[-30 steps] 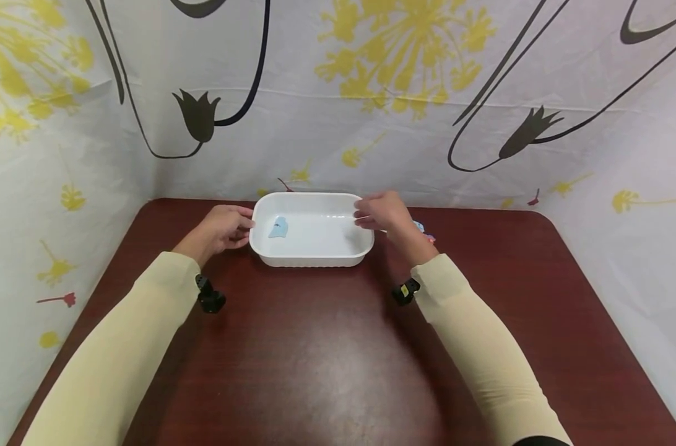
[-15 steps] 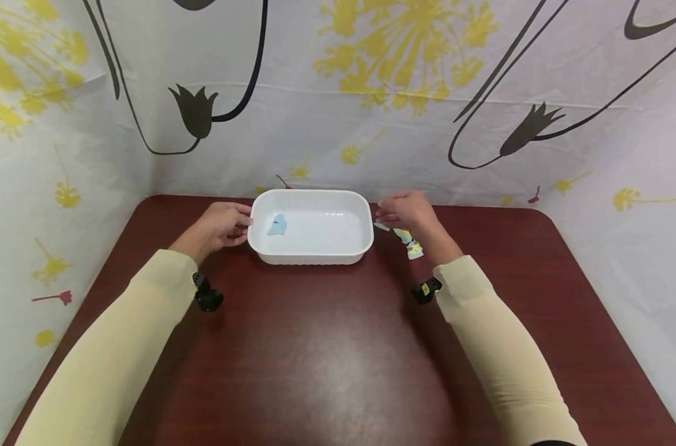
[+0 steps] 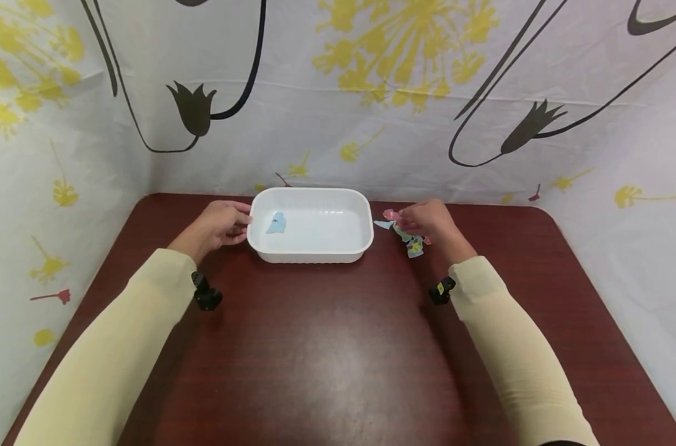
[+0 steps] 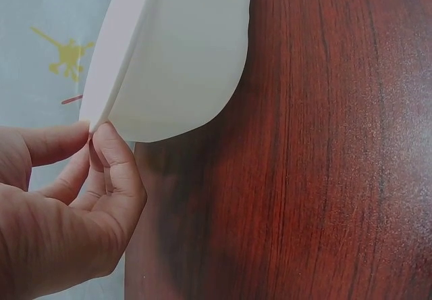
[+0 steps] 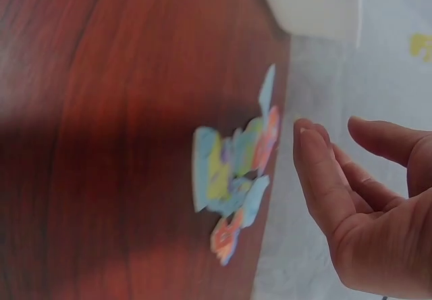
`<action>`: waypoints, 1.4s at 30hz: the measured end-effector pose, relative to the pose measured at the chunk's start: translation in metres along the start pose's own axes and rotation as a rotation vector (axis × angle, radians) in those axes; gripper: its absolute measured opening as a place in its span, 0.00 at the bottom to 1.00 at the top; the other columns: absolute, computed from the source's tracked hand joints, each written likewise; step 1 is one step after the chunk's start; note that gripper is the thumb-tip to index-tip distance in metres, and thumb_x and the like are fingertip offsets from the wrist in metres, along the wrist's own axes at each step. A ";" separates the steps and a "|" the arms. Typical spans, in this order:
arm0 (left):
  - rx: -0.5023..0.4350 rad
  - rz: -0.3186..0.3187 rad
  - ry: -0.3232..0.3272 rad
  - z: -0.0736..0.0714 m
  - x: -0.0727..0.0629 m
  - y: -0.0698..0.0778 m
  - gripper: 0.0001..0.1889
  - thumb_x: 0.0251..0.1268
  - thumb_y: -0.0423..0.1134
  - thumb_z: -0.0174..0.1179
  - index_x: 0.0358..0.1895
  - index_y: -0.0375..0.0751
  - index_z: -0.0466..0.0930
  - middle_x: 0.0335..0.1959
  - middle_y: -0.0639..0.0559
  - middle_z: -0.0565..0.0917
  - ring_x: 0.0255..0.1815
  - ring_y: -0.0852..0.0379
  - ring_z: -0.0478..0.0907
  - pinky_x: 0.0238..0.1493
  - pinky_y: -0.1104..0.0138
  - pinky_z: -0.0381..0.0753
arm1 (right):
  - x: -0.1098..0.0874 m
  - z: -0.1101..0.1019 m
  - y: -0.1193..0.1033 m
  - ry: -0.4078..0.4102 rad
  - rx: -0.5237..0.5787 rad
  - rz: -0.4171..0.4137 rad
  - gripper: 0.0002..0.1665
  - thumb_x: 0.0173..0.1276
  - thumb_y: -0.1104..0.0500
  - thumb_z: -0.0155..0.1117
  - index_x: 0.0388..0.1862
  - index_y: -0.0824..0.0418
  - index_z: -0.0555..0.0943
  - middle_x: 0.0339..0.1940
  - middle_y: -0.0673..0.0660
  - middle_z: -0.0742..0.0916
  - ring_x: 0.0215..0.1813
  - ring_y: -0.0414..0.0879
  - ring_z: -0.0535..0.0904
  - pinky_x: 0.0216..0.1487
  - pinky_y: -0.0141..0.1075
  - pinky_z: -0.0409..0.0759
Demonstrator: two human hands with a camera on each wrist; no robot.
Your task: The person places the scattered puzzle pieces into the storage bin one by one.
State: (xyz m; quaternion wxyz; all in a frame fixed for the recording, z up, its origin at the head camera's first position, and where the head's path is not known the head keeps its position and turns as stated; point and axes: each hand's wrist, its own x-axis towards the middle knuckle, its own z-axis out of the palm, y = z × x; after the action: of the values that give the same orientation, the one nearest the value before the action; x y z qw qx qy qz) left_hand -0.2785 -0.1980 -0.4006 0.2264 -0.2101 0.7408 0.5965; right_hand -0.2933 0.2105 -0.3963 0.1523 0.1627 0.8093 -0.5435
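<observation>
A white plastic tub stands at the far middle of the table, with one torn light-blue paper piece lying inside at its left. My left hand pinches the tub's left rim between thumb and fingertips, as the left wrist view confirms. Right of the tub lies a small pile of colourful torn paper pieces, in blue, yellow, green, pink and orange. Over that pile hovers my right hand. In the right wrist view its thumb and bent fingers stand apart, with nothing between them, above the paper pieces.
The dark red wooden table carries the tub near its back edge. Close behind it hangs a white cloth with yellow and grey flower prints, which also runs along both sides. A small black camera sits on each wrist.
My right hand has moved right, from over the tub's right end to above the paper pile, which has come into view. The left hand stays on the tub's rim.
</observation>
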 end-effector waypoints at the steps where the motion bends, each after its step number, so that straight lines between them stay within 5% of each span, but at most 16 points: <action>1: 0.001 0.001 -0.002 0.000 0.000 0.000 0.21 0.72 0.35 0.54 0.66 0.43 0.69 0.48 0.48 0.74 0.36 0.56 0.74 0.38 0.68 0.80 | 0.001 -0.001 0.002 0.002 0.004 0.007 0.22 0.69 0.62 0.62 0.56 0.75 0.77 0.51 0.68 0.84 0.48 0.53 0.85 0.55 0.46 0.80; 9: 0.000 -0.002 -0.008 -0.001 -0.002 -0.002 0.21 0.72 0.35 0.54 0.66 0.43 0.69 0.49 0.48 0.74 0.38 0.55 0.74 0.38 0.68 0.80 | 0.005 -0.008 0.013 0.039 -0.146 0.028 0.20 0.66 0.60 0.64 0.50 0.74 0.81 0.41 0.62 0.89 0.38 0.48 0.87 0.50 0.46 0.83; 16: -0.007 0.007 -0.013 0.000 0.000 -0.003 0.21 0.72 0.35 0.55 0.66 0.43 0.69 0.47 0.48 0.75 0.36 0.56 0.74 0.39 0.68 0.81 | 0.012 -0.011 0.019 0.047 -0.210 0.062 0.19 0.66 0.59 0.65 0.49 0.73 0.81 0.45 0.65 0.87 0.38 0.48 0.87 0.46 0.43 0.84; 22: -0.012 0.002 -0.008 0.000 0.001 -0.002 0.21 0.71 0.35 0.55 0.65 0.43 0.70 0.45 0.49 0.75 0.36 0.56 0.74 0.40 0.67 0.81 | 0.020 -0.009 0.019 0.081 -0.289 0.081 0.19 0.61 0.57 0.70 0.42 0.72 0.81 0.31 0.60 0.88 0.29 0.46 0.87 0.39 0.40 0.85; 35: -0.009 0.005 -0.007 0.000 0.002 -0.001 0.20 0.72 0.35 0.55 0.65 0.43 0.70 0.45 0.49 0.76 0.34 0.56 0.75 0.37 0.68 0.81 | 0.017 0.002 0.017 0.142 -0.512 -0.003 0.13 0.54 0.58 0.73 0.22 0.66 0.80 0.15 0.53 0.81 0.22 0.47 0.81 0.27 0.37 0.81; 42: 0.004 0.019 -0.001 0.001 0.003 -0.002 0.21 0.72 0.34 0.54 0.66 0.42 0.69 0.45 0.47 0.75 0.33 0.57 0.74 0.36 0.69 0.81 | 0.020 0.009 0.021 0.198 -0.663 -0.070 0.18 0.51 0.54 0.76 0.15 0.60 0.76 0.14 0.51 0.78 0.24 0.47 0.76 0.22 0.34 0.73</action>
State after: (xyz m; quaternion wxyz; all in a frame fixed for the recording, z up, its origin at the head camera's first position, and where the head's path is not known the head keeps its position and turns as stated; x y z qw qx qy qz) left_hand -0.2795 -0.1980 -0.4040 0.2215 -0.2021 0.7438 0.5974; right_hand -0.3012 0.2115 -0.4255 0.0989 0.1287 0.9577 -0.2376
